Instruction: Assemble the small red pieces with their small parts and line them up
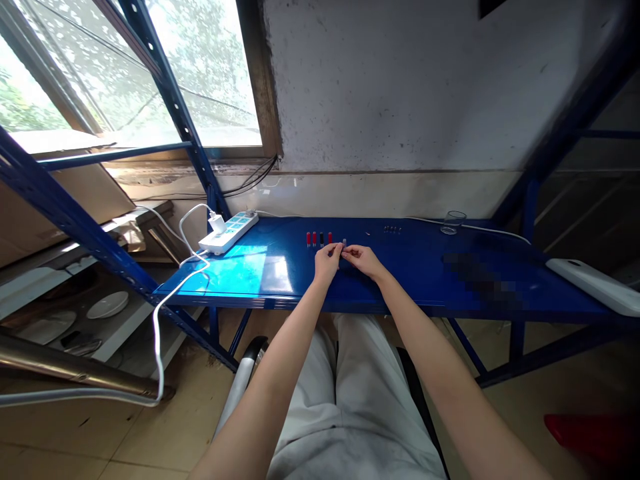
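My left hand (pixel 327 261) and my right hand (pixel 365 260) meet above the blue tabletop (pixel 400 280), fingertips pinched close together. Whatever they hold is too small to name. A tiny pale, clear-looking piece (pixel 344 243) shows just beyond the fingertips; whether it is held or standing behind them I cannot tell. Left of it, a short row of small cylindrical pieces stands on the table: a red one (pixel 309 239), another red one (pixel 315 239), a black one (pixel 321 239) and a further red one (pixel 330 237). Several tiny metallic bits (pixel 393 229) lie to the right.
A white power strip (pixel 233 233) with a plugged-in adapter (pixel 217 223) is at the table's left end, its cable (pixel 157 333) hanging down. A clear glass (pixel 453 223) is at the back right. A white flat object (pixel 595 287) lies at the right end. Blue frame posts (pixel 175 100) rise at the sides.
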Demonstrator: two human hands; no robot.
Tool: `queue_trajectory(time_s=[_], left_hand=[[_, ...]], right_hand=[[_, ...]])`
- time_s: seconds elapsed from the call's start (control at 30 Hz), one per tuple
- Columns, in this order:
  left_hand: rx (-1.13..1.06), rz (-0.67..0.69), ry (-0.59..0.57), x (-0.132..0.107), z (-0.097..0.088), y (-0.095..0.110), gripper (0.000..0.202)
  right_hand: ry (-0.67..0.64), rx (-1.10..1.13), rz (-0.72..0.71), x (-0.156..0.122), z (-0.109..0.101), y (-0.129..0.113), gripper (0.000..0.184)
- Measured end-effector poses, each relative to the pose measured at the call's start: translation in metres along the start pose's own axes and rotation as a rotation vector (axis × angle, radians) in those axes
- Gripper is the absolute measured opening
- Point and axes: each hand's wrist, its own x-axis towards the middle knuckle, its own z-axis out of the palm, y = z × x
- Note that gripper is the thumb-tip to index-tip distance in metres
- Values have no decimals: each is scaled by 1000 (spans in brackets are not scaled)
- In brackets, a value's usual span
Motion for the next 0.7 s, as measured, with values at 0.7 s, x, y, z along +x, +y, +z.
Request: queue_trajectory(time_s=[0.7], left_hand=[[-28, -107, 134, -1, -2, 3, 31]], right_hand=[[250, -280, -60, 12, -13, 18, 30]])
